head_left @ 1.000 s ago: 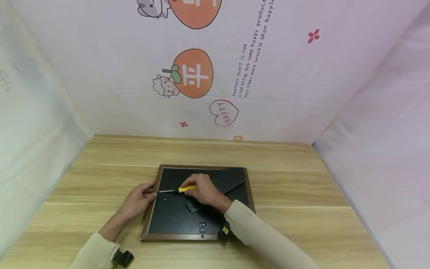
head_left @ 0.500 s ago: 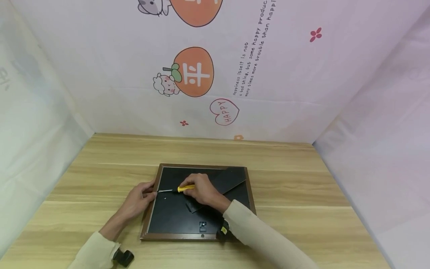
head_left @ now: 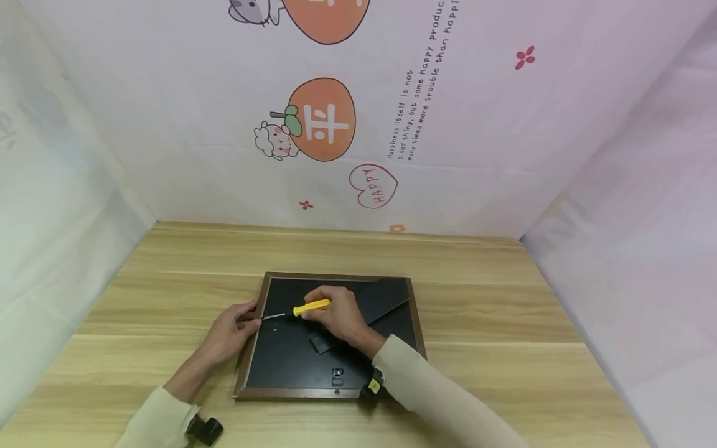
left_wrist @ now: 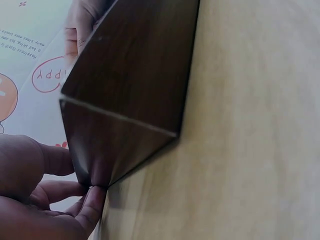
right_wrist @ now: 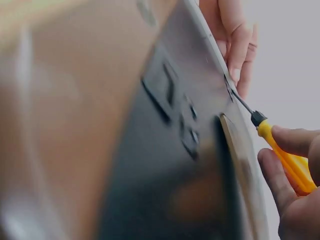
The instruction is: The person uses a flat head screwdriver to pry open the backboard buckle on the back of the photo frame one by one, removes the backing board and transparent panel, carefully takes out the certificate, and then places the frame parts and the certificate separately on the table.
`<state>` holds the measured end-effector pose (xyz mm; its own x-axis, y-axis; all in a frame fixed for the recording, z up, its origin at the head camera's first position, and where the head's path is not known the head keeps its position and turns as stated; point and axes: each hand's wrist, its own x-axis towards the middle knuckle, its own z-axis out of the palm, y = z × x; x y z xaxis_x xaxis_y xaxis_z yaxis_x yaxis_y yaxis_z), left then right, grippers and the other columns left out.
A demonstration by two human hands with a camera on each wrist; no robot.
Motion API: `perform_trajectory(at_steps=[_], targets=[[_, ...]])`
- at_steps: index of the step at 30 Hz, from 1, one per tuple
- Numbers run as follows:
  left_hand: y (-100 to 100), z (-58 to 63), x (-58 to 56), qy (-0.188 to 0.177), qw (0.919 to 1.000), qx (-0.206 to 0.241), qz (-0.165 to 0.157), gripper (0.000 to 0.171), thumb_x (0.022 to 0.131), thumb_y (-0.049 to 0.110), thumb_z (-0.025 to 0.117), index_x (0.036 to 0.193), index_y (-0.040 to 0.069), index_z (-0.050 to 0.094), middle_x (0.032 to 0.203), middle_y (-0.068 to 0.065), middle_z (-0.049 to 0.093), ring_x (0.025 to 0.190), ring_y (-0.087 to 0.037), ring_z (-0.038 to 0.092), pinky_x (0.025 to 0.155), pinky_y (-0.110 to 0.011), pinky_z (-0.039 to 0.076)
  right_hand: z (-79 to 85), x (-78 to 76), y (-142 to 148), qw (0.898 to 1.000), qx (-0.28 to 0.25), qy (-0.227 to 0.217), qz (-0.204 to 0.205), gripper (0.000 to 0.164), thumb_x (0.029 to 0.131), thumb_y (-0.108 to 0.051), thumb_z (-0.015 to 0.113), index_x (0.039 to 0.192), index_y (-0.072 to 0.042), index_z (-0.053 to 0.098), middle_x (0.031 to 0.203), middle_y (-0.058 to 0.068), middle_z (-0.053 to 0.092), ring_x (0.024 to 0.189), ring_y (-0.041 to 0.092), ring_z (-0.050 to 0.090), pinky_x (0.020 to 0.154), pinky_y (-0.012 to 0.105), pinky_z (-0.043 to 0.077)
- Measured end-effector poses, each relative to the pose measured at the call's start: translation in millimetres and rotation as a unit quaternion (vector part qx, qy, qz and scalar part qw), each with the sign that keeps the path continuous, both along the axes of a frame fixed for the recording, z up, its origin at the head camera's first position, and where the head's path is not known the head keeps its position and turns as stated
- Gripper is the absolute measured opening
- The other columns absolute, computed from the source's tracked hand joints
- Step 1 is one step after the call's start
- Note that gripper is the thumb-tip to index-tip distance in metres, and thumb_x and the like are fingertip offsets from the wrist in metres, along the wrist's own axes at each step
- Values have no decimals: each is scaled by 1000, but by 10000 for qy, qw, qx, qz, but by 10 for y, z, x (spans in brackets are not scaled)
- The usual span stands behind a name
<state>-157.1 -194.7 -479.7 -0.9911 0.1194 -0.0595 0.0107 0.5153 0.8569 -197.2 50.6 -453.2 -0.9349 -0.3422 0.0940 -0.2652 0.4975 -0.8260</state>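
A brown-edged picture frame [head_left: 299,393] lies face down, its black backing board [head_left: 291,367] upward and a black stand leg [head_left: 381,298] slanting across it. My right hand [head_left: 338,316] holds a yellow-handled screwdriver [head_left: 313,307] between thumb and fingers. Its thin metal shaft points left, with the tip at the frame's inner left edge. In the right wrist view, the screwdriver [right_wrist: 287,157] meets a small metal piece [right_wrist: 229,89] by the edge. My left hand [head_left: 226,333] grips the frame's left side; in the left wrist view, its fingers [left_wrist: 92,207] pinch the rim.
A wood-grain table [head_left: 487,311] carries the frame. Behind it stands a white printed curtain [head_left: 465,205], with white sheets at both sides. A small metal hanger [head_left: 337,376] sits near the backing's front edge. Dark cameras [head_left: 204,429] are strapped to both wrists.
My right hand has shifted slightly, and more of the screwdriver's handle shows, its rear end raised and turned away. The tip stays at the frame's left edge. My left hand and the frame hold still.
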Motion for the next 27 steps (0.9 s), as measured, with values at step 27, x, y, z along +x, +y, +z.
perform_trajectory(at_steps=[27], targets=[[-44,23,-5,-189,9986,404,-295,53,100,0,49,149,-4,33,141,-30,41,124,-44,52,100,-48,52,-154,120,80,9997,-23,217,53,24,84,-18,77,108,-13,76,109,4,75,99,15,70,81,19,57]])
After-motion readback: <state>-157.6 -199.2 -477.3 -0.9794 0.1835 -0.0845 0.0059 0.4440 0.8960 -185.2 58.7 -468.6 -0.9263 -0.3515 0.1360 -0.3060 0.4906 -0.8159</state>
